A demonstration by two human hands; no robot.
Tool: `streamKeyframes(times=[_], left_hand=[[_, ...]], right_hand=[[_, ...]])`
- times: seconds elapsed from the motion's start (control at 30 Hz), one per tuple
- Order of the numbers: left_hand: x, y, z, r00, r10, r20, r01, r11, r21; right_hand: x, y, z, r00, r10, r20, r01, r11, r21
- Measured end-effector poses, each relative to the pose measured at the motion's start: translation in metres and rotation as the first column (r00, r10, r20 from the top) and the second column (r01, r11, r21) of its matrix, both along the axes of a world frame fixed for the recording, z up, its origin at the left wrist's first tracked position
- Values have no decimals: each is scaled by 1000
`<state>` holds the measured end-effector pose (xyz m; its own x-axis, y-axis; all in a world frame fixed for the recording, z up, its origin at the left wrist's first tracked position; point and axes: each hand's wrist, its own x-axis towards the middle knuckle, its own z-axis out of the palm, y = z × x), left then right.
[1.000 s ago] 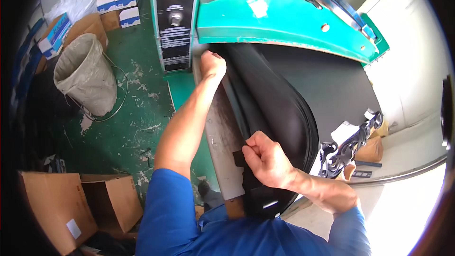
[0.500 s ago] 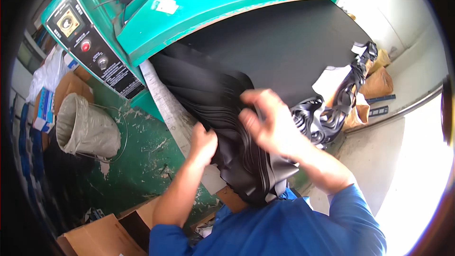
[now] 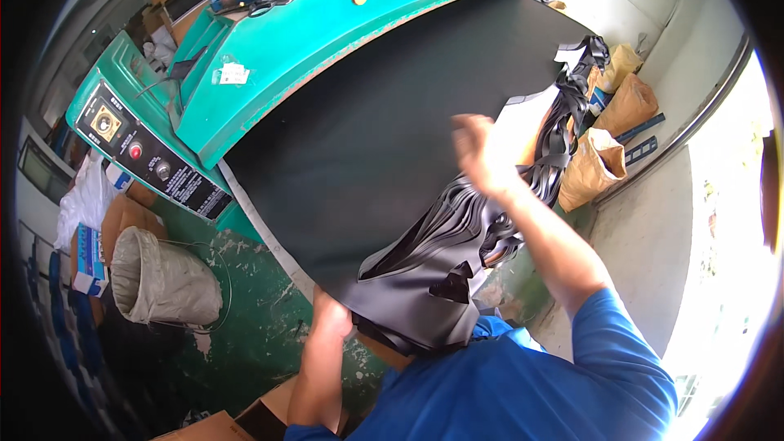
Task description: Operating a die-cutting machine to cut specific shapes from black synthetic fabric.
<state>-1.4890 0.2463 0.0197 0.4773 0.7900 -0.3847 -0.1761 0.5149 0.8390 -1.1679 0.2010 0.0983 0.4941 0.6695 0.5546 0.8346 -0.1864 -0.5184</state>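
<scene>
1. Left hand [image 3: 331, 318] – fingers gripping the near edge of the black sheet stack [image 3: 425, 286], bunched at the worktop [image 3: 367, 131] front edge.
2. Right hand [image 3: 482, 155] – raised above the stack, blurred; fingers' state: cannot tell.
3. Green press [image 3: 327, 33] behind; sack [image 3: 159, 282] on the floor, left.

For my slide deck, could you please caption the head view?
Left hand and right hand lift black sheet offcuts off a green press.

A white label [image 3: 233, 73] sits on the green machine; brown paper sacks [image 3: 592, 167] stand at right.
</scene>
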Motion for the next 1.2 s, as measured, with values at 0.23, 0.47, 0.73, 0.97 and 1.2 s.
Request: streamKeyframes(times=[0.23,0.47,0.73,0.97,1.2], left_hand=[[8,2,-1,988,72,135,-54,989,-135],[30,21,26,900,340,272,-317,940,-125],[17,46,30,880,148,452,-146,988,-40],[23,33,31,938,124,324,-185,969,164],[31,30,34,920,219,324,-264,959,100]], right_hand=[[94,-23,-61,306,-171,-936,202,973,-112],[97,8,-82,-521,465,-716,213,883,418],[105,30,-97,-123,321,-939,129,943,305],[111,26,-117,-170,327,-930,149,941,304],[124,5,-100,-536,486,-690,32,829,559]])
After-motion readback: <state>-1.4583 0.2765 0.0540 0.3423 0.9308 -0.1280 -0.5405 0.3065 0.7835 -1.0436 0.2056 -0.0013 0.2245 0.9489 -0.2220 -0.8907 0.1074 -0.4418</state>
